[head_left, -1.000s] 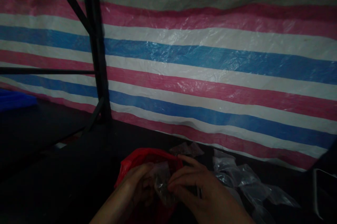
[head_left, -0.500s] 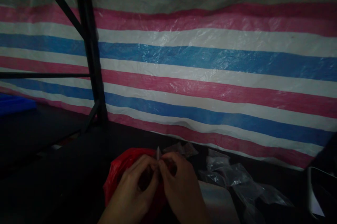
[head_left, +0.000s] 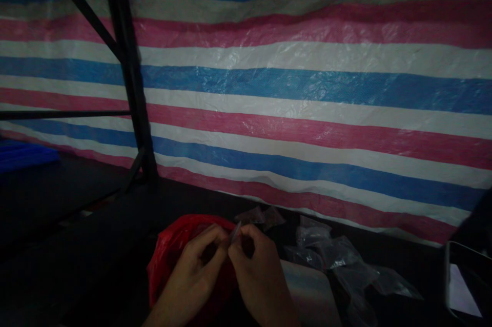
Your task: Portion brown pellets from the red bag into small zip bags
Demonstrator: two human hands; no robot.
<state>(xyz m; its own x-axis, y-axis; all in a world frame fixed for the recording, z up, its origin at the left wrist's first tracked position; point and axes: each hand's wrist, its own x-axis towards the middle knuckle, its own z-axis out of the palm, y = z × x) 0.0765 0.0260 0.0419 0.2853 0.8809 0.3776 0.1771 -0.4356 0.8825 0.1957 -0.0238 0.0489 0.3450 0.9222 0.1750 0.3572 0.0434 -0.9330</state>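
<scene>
Between my two hands is a small clear plastic bag point(head_left: 235, 233), its pointed corner sticking up from the fingertips. My left hand point(head_left: 196, 265) pinches it from the left, thumb and fingers closed. My right hand point(head_left: 258, 265) pinches the same bag from the right. Fingers hide most of the bag, and I cannot make out what is in it. Behind and under my hands lies a red plastic bag point(head_left: 163, 252), its mouth spread open. To the right of my right hand is a pale flat box-like object point(head_left: 310, 291), partly hidden by the wrist.
Several small clear bags point(head_left: 346, 258) lie scattered on the dark table point(head_left: 184, 195) at the right, with others point(head_left: 272, 217) just beyond my hands. A phone-like device point(head_left: 467, 286) stands at the right edge. A black metal frame point(head_left: 132, 76) rises before the striped sheet point(head_left: 307, 96). Something blue point(head_left: 26, 155) lies far left.
The small bag between my fingertips has tilted to the right. Both hands stay pinched on it. The view has shifted slightly.
</scene>
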